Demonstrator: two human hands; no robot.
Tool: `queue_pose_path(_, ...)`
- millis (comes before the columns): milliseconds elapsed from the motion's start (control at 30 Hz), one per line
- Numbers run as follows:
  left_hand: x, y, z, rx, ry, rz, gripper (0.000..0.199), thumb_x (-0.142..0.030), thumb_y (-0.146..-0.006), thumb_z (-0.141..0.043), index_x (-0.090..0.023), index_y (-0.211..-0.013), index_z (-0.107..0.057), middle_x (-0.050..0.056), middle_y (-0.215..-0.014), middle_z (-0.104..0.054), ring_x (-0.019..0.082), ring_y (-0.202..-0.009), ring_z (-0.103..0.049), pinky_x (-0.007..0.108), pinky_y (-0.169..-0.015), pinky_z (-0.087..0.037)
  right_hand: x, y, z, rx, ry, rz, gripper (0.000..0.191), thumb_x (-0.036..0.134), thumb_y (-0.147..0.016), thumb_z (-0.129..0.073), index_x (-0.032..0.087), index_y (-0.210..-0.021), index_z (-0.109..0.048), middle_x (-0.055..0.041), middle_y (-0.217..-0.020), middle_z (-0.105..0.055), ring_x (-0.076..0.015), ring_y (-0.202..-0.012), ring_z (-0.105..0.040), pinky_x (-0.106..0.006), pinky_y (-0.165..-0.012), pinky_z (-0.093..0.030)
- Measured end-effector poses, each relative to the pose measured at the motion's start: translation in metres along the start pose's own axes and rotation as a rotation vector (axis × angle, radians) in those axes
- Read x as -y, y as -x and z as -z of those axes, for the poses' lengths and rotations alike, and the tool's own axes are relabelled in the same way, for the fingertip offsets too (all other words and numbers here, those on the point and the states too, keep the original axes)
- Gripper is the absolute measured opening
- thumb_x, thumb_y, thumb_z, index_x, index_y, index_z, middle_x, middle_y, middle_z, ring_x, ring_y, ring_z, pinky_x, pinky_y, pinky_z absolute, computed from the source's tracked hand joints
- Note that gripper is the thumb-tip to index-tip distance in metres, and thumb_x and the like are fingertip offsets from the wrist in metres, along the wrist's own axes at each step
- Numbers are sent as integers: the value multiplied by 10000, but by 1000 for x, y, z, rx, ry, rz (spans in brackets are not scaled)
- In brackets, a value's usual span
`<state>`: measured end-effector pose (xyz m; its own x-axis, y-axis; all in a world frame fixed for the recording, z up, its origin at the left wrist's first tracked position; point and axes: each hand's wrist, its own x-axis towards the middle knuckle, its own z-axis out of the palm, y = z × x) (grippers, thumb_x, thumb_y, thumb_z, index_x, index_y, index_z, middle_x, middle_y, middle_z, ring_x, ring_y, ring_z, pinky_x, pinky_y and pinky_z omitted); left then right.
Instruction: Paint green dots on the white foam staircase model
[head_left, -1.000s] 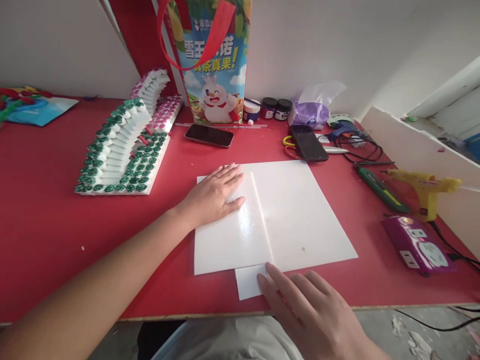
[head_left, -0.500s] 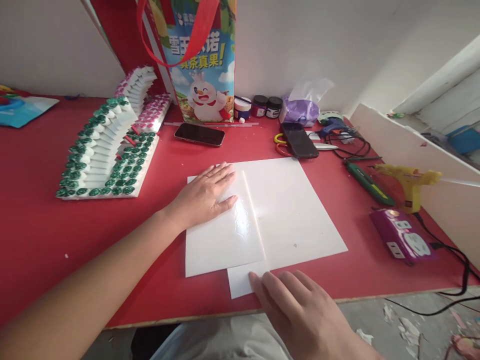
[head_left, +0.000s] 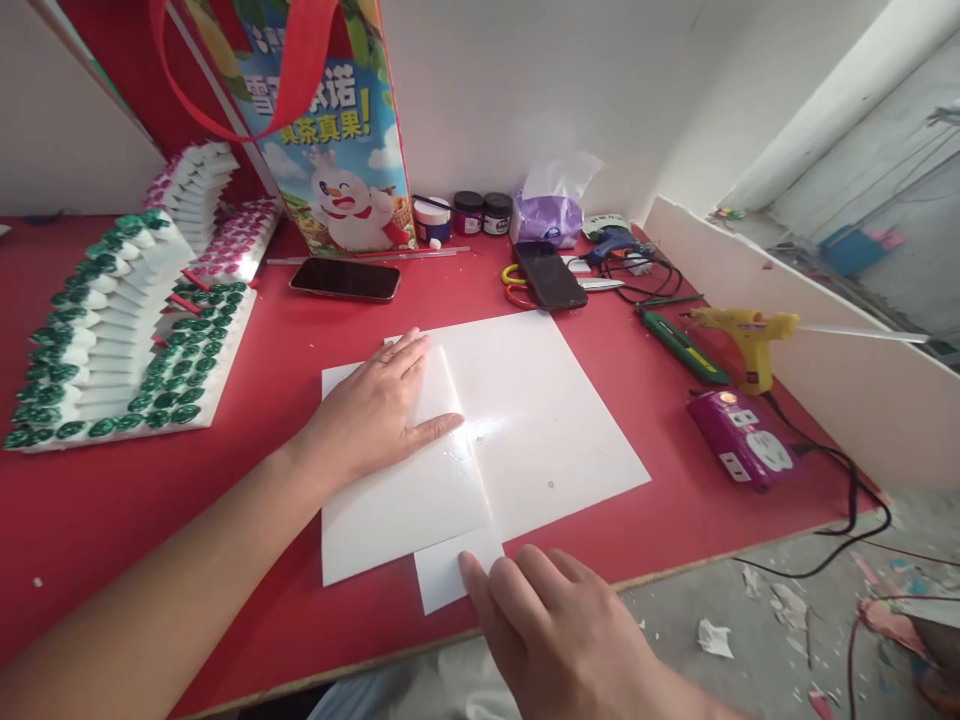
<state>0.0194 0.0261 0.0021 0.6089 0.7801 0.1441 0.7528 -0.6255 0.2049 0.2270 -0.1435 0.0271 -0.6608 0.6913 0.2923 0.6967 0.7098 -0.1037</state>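
Observation:
My left hand [head_left: 375,410] lies flat with its fingers stretched out on a glossy white sheet [head_left: 375,535]. Its thumb reaches the sheet's right edge, where a second white sheet [head_left: 555,400] lies alongside; I cannot tell whether the two overlap. From under the left sheet's front edge sticks out a small white card [head_left: 442,580]. My right hand [head_left: 555,620] is closed at that card's right side, thumb on top and the other fingers curled, with their tips hidden.
Beyond the sheets lie two phones [head_left: 345,280] [head_left: 553,278], with scissors [head_left: 600,285] beneath the right one. A cutter knife [head_left: 682,345], yellow glue gun [head_left: 750,340] and purple power socket [head_left: 739,440] sit right. A white-and-green decorated model [head_left: 112,350] stands left, near a printed bag [head_left: 337,150].
The view has swung to the right, so the things on the table appear further left. My left thumb now reaches the sheet's right edge. My right hand stays at the card.

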Motion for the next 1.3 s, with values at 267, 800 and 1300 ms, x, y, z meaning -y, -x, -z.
queue_pose_path(267,-11,5,-7,8,-103,121,989,-763,-937,-307,49,-1497,-387,303,-1603,-344,386,-1535,-265,529,-1259,-236,0,2,-19,-269,19,-35,277,85,-956,-482,99,-1039,-746,-106,-1187,-746,-258,-1185,-600,-380,-869,-524)
queue_pose_path(800,-12,4,-9,17,-92,136,984,-756,-933,-341,45,-1502,-382,312,-1599,-335,402,-1522,-283,550,-1247,-267,-18,-11,-16,-240,-62,45,253,88,-937,-539,57,-1110,-721,-193,-1169,-757,-341,-1163,-696,-451,-857,-626)
queue_pose_path(1300,-12,3,-10,29,-74,142,1002,-755,-932,-348,63,-1509,-370,306,-1615,-299,381,-1538,-244,515,-1271,-221,-24,-22,-9,-179,6,74,377,34,-916,-417,13,-1124,-730,-221,-1201,-740,-343,-1166,-697,-462,-885,-630)
